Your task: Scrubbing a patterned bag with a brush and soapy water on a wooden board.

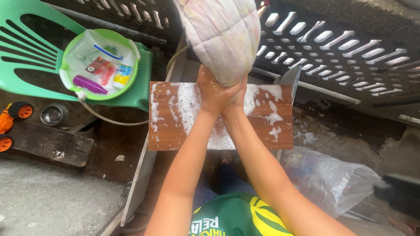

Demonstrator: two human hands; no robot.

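Gripping the lower end of a quilted pastel cloth (223,37), both hands (218,91) close tightly around it just above the far edge of a soapy wooden bench (168,126). The left hand (210,92) wraps the bundle from one side and the right hand (236,94) presses against it from the other, fingers curled shut, so the fabric stands lifted and bunched over the suds, probably to let water fall onto the board. Well off the bench's left end, a green basin (133,81) of bottles and sachets sits on a green plastic chair (26,48), within reach.
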